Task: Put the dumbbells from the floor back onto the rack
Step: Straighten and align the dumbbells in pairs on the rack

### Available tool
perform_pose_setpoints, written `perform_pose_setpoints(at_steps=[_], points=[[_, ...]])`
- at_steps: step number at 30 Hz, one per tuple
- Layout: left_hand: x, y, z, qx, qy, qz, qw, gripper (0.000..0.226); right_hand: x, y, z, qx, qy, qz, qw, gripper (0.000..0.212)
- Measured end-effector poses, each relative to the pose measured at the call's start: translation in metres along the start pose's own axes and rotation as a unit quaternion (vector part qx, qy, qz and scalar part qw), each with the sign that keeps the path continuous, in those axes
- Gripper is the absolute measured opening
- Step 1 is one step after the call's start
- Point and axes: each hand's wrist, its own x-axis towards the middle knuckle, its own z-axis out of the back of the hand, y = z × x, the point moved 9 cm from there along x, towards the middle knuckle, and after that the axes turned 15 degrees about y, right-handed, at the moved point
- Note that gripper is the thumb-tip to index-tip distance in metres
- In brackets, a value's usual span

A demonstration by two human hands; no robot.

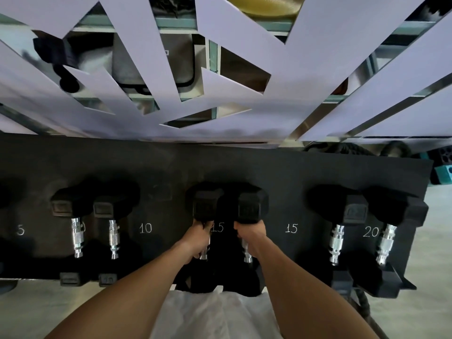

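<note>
The black dumbbell rack [171,162] spans the view, its slots chalked 5, 10, 15, 15 and 20. My left hand [197,239] grips the chrome handle of one black hex dumbbell [205,204] by the first 15 mark. My right hand [252,237] grips the handle of a second black hex dumbbell [250,204] just to its right. Both dumbbells lie side by side across the rack, their far heads nearly touching. Two dumbbells [78,231] sit by the 10 mark and two dumbbells [359,236] by the 20 mark.
A lilac cut-out wall panel [244,69] over mirrors rises right behind the rack. The slot at the second 15 mark [291,228] holds nothing. Pale floor [428,277] lies right of the rack, with a teal block [442,173] at the far right.
</note>
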Motion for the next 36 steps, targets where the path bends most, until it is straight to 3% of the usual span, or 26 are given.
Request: perform_pose_setpoints(at_steps=[6,9,13,22,27,30,32,36], points=[[0.001,0.001,-0.002,-0.005,0.009,0.002,1.0,0.061,0.009,0.002,-0.002,-0.032,0.005,0.0,0.999,0.018],[0.003,0.001,-0.002,-0.005,-0.005,-0.005,1.0,0.057,0.009,0.001,-0.003,-0.035,0.001,0.006,0.999,0.02],[0.005,0.001,-0.002,0.008,-0.007,-0.015,1.0,0.058,0.012,-0.003,-0.002,-0.022,0.002,0.001,1.0,0.04],[0.002,-0.002,0.001,0.044,-0.028,-0.034,0.998,0.05,0.026,-0.001,-0.003,-0.064,0.013,0.013,0.998,0.038],[-0.001,-0.006,0.002,0.095,-0.006,-0.028,0.995,0.057,0.018,0.0,-0.002,-0.017,0.023,0.019,0.999,0.011],[-0.007,-0.007,0.001,0.052,0.005,-0.021,0.998,0.062,0.01,-0.004,-0.001,0.036,0.041,0.054,0.997,0.014],[-0.006,-0.007,0.002,0.048,0.005,-0.035,0.998,0.062,0.007,-0.017,0.0,0.038,0.037,0.068,0.996,0.026],[0.0,0.012,-0.003,0.042,0.021,-0.045,0.998,0.064,0.005,-0.051,-0.003,0.062,0.019,0.059,0.996,0.035]])
